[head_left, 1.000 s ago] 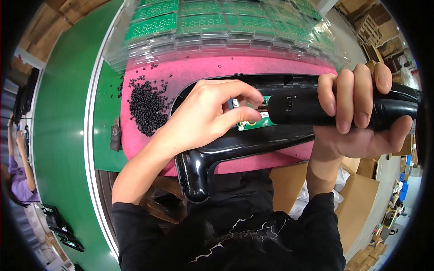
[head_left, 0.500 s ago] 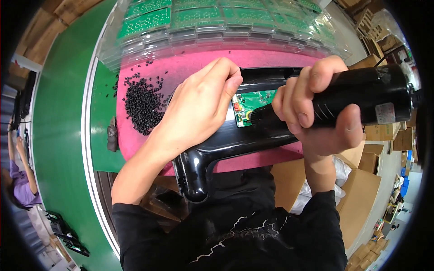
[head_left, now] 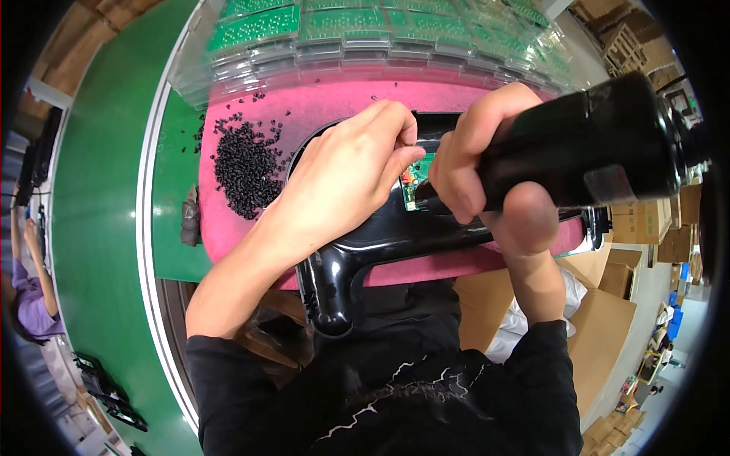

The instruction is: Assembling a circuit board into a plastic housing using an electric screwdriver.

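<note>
A glossy black plastic housing (head_left: 395, 234) lies across the pink mat in front of me, with a green circuit board (head_left: 411, 181) inside it. My left hand (head_left: 346, 178) rests over the housing, thumb and fingers pinched at the board's left edge; whatever is between the fingertips is too small to make out. My right hand (head_left: 487, 163) is wrapped around a thick black electric screwdriver (head_left: 585, 148), which lies tilted with its front end down at the board. My fingers hide most of its tip and the right part of the board.
A heap of small black screws (head_left: 247, 171) lies on the pink mat (head_left: 228, 247) at left. Clear trays of green circuit boards (head_left: 342, 45) stand along the back. A dark wrapped lump (head_left: 190, 216) sits by the mat. Cardboard boxes (head_left: 593, 319) stand at right; another person (head_left: 34, 296) is far left.
The screwdriver and my right hand have moved left and closer to my left hand, covering more of the board. My left hand, still pinched, has shifted slightly right.
</note>
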`<state>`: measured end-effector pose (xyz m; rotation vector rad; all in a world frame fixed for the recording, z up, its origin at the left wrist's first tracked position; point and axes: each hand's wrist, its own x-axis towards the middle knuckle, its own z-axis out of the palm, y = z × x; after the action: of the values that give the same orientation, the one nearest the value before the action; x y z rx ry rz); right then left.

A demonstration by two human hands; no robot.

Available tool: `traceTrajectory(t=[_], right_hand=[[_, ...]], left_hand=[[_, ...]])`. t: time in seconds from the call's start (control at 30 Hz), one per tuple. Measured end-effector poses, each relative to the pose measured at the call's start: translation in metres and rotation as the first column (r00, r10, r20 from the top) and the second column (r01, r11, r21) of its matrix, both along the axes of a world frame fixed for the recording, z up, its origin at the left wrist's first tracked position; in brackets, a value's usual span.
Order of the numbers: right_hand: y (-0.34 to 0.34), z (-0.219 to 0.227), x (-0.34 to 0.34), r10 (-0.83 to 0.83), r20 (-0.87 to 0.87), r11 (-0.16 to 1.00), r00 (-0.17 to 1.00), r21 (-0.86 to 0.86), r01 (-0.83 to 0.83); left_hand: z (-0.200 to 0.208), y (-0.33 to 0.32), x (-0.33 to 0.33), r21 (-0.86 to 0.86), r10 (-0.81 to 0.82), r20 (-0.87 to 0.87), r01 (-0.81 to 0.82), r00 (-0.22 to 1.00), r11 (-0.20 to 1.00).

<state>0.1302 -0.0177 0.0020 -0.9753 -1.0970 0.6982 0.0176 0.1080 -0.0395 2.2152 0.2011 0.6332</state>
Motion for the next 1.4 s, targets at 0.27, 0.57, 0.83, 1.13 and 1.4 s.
traceTrajectory(t=[0.27, 0.57, 0.83, 1.13, 1.4], right_hand=[[-0.021, 0.017, 0.009, -0.051, -0.150, 0.984, 0.987, 0.161, 0.076], [-0.039, 0.043, 0.031, 0.047, 0.033, 0.953, 0.998, 0.298, -0.055], [-0.019, 0.026, 0.017, -0.286, -0.145, 0.900, 0.947, 0.299, 0.317], [-0.041, 0.015, 0.052, -0.456, 0.046, 0.877, 0.889, 0.192, 0.440], [-0.046, 0.016, 0.054, -0.440, -0.152, 0.891, 0.885, 0.053, 0.452]], left_hand=[[0.001, 0.002, -0.003, 0.158, -0.261, -0.191, 0.292, 0.946, 0.943], [0.005, -0.005, 0.004, 0.073, -0.322, 0.124, 0.315, 0.939, 0.946], [0.019, -0.002, -0.007, -0.015, -0.234, -0.076, 0.234, 0.969, 0.972], [0.003, -0.018, 0.003, 0.177, -0.191, -0.309, 0.254, 0.932, 0.951], [0.021, -0.014, -0.009, 0.141, -0.103, -0.387, 0.169, 0.916, 0.976]])
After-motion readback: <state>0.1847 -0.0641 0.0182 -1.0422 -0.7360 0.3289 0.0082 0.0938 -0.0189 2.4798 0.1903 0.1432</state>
